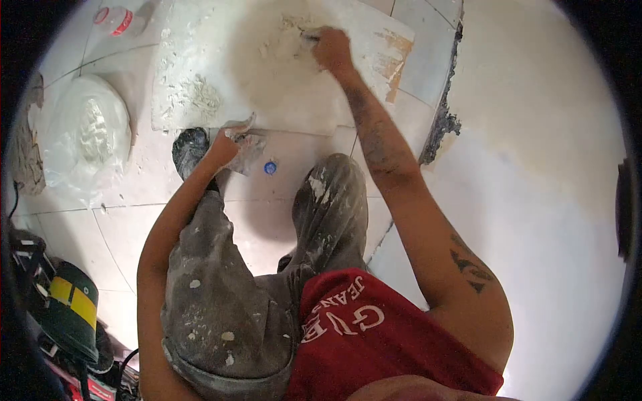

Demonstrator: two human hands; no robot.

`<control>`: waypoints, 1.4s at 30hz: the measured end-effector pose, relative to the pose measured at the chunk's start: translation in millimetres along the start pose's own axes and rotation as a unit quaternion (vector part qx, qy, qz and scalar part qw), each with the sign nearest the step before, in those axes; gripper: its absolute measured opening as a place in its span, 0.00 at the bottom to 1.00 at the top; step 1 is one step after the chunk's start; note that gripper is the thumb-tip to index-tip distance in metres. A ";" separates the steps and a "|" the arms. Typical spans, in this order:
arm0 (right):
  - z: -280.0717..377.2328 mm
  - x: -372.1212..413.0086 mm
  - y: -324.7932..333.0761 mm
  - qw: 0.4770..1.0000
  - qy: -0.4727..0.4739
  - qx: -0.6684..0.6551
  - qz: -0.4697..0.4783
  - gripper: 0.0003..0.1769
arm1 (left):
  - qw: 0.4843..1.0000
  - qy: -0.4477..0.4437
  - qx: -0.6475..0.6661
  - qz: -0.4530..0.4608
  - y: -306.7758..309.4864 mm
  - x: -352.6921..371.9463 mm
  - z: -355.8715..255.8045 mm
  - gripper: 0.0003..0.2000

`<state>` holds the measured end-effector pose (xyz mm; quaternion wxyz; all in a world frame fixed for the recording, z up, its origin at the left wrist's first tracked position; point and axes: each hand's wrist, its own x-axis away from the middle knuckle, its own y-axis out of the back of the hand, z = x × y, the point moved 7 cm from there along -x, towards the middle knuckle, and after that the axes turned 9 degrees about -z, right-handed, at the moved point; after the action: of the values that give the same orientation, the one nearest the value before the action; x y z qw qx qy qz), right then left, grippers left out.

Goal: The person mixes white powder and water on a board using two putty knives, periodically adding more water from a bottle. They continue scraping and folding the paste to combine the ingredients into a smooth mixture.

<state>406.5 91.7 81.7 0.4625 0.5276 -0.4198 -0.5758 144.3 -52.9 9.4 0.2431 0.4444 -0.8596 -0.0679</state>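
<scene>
A white board [267, 110] with clumps of whitish paste [200, 97] lies on the tiled floor. My right hand [331, 50] is closed over the board's upper part, on a small dark-handled tool [310, 36] whose tip is blurred. Near the board's lower edge, my left hand [224, 148] is closed on a flat, paste-smeared tool [249, 152]. Below it on the floor sits a blue bottle cap [270, 168]. To the left lies a clear plastic bag [114, 160] with white material [93, 127] in it.
A clear bottle with a red label [122, 21] lies at the upper left. A dark green item with a yellow band [72, 304] sits among gear at the lower left. A pale wall [535, 134] with a rough dark edge [441, 130] stands right. A black shoe [190, 152] touches the board's edge area.
</scene>
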 end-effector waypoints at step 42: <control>19.2 -2.2 9.3 0.962 -0.206 -0.126 0.127 0.20 | 0.935 -0.088 -0.134 0.315 -43.0 -11.1 -26.7 0.23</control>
<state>388.2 91.7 93.0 0.4979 0.2776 -0.4938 -0.6567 193.9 -66.9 14.4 0.2329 0.1061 -0.9564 -0.1406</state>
